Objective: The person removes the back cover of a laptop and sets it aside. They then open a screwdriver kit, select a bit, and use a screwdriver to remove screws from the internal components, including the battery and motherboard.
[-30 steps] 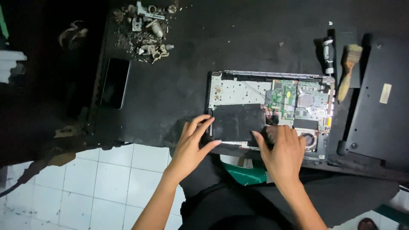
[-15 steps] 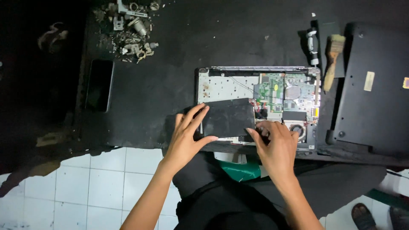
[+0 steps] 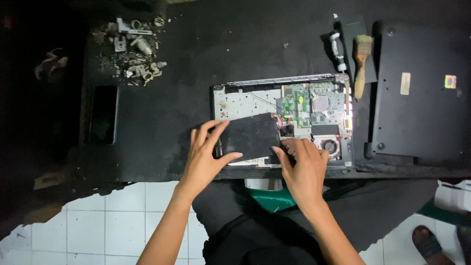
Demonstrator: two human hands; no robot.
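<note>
Surface: dark surface [image 3: 186, 34] over white floor tiles, carrying an opened laptop base [image 3: 245, 98] with its green circuit board [image 3: 299, 103] bare.
Thing: black flat panel [image 3: 250, 135], tilted over the base's near-left part.
Left hand [image 3: 206, 154]: fingers spread, grip pinching the panel's left edge.
Right hand [image 3: 304, 167]: fingers curled at the panel's right corner; grip closure unclear.
Nearby: brush [image 3: 362, 59], detached bottom cover [image 3: 422, 93] right; metal scraps [image 3: 132, 49] far left.
Risk: lifting the panel skewed could snag wires beside the board.

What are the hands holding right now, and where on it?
Both hold the black panel over the open laptop: left hand at its left edge, right hand at its lower right corner. The panel sits tilted.
</note>
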